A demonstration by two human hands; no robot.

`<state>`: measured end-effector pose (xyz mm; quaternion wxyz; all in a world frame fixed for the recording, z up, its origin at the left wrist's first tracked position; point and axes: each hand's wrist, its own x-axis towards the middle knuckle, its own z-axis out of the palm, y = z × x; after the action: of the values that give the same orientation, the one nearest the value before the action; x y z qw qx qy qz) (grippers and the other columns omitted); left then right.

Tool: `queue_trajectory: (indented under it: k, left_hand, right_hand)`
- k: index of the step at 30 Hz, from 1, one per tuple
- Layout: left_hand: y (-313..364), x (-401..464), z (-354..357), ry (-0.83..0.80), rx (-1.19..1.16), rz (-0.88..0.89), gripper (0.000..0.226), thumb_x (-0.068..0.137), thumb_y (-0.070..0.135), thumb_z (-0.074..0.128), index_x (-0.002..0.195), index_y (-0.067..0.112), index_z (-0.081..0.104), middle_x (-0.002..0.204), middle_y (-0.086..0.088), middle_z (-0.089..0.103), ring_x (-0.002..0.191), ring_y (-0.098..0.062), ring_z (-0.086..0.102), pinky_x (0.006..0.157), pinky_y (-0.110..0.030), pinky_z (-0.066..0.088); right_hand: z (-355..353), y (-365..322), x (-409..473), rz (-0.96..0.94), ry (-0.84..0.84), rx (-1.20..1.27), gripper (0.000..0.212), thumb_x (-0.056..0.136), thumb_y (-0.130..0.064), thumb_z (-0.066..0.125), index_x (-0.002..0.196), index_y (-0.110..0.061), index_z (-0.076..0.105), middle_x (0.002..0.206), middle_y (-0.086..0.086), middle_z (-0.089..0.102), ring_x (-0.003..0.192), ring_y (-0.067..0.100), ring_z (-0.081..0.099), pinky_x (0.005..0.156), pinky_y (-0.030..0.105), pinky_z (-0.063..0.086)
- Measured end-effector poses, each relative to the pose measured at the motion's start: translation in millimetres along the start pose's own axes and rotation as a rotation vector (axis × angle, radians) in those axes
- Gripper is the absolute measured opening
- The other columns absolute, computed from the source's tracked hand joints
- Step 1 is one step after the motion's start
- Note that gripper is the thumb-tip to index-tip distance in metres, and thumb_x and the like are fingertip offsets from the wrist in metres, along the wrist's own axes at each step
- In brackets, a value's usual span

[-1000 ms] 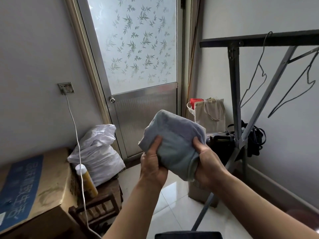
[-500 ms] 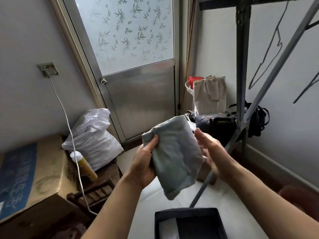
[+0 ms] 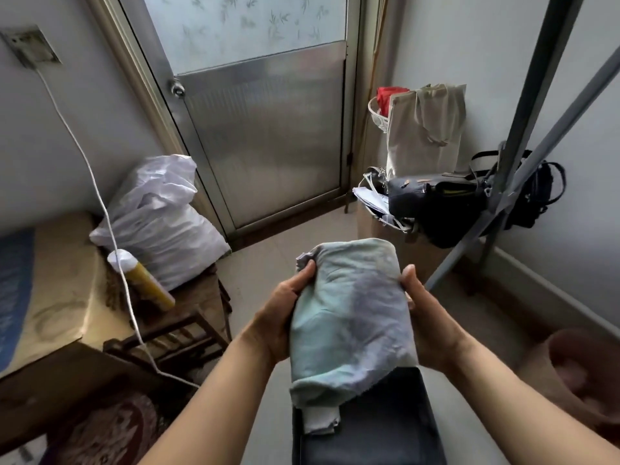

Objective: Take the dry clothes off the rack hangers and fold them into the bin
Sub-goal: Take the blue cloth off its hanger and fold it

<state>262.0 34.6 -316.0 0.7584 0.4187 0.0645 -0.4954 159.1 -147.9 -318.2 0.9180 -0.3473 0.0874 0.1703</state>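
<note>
Folded cloth over the bin

Cloth (image 3: 352,317), pale blue-green and folded, sits between my hands directly above the dark bin (image 3: 385,424) at the bottom edge. My left hand (image 3: 281,317) grips its left side, thumb on top; my right hand (image 3: 426,320) clasps the right edge. I judge folding done and only the drop left. Rack (image 3: 523,129) shows no garments here. Blue box (image 3: 13,297) lettering is too blurred to read
</note>
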Motion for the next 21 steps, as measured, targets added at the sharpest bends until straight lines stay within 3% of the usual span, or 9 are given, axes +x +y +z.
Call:
queue_trajectory:
  k: [3,5,9,12,16,18,21]
  left_hand:
    - [-15,19,-21,0.015,-0.016,-0.024,0.048,0.086,0.039,0.059,0.119,0.005,0.064,0.104,-0.014,0.071,0.091,-0.026,0.070,0.088,-0.038,0.056]
    - [-23,34,-36,0.052,0.029,-0.024,0.045,0.092,0.038,0.056,0.126,0.008,0.061,0.106,-0.014,0.072,0.093,-0.025,0.071,0.087,-0.037,0.057]
    - [-41,65,-73,0.174,0.225,0.041,0.033,0.101,0.033,0.048,0.126,0.016,0.060,0.112,-0.011,0.073,0.098,-0.024,0.071,0.088,-0.038,0.056]
    - [-60,86,-104,0.257,0.248,0.025,0.043,0.099,0.044,0.047,0.129,0.016,0.059,0.117,-0.010,0.072,0.107,-0.027,0.069,0.091,-0.041,0.055]
    - [-97,106,-139,0.292,0.198,-0.043,0.064,0.086,0.063,0.050,0.122,0.013,0.065,0.117,-0.009,0.072,0.109,-0.025,0.069,0.098,-0.044,0.052]
    - [-120,120,-158,0.345,0.278,-0.020,0.064,0.078,0.059,0.061,0.122,0.013,0.064,0.113,-0.008,0.074,0.104,-0.025,0.071,0.093,-0.043,0.056]
    - [-145,138,-183,0.407,0.378,0.058,0.070,0.065,0.038,0.084,0.126,0.015,0.056,0.112,-0.008,0.073,0.094,-0.023,0.073,0.073,-0.033,0.060]
  right_hand:
    - [-24,25,19,0.057,-0.081,0.097,0.100,0.072,-0.071,0.065,0.143,-0.004,0.044,0.151,0.023,0.038,0.140,0.039,0.036,0.115,0.055,0.027]
    - [-41,42,29,0.087,-0.023,0.131,0.099,0.064,-0.062,0.080,0.138,-0.003,0.051,0.146,0.025,0.044,0.134,0.040,0.044,0.110,0.056,0.036]
    - [-81,73,49,0.080,0.246,-0.012,0.091,0.042,-0.031,0.097,0.121,0.001,0.066,0.120,0.024,0.066,0.106,0.038,0.067,0.085,0.049,0.057]
    - [-114,98,70,0.020,0.491,-0.235,0.067,0.060,-0.007,0.086,0.121,0.004,0.060,0.102,0.021,0.072,0.086,0.032,0.071,0.073,0.039,0.060]
    - [-148,125,95,-0.076,0.638,-0.183,0.032,0.078,-0.008,0.070,0.110,-0.006,0.065,0.093,0.014,0.075,0.078,0.025,0.073,0.065,0.034,0.060]
    - [-166,140,106,-0.075,0.656,-0.173,0.020,0.089,-0.008,0.063,0.109,-0.010,0.064,0.095,0.011,0.076,0.081,0.023,0.073,0.066,0.032,0.060]
    - [-192,161,118,-0.051,0.665,-0.203,0.019,0.096,-0.014,0.056,0.114,-0.015,0.062,0.105,0.011,0.074,0.095,0.027,0.072,0.079,0.038,0.060]
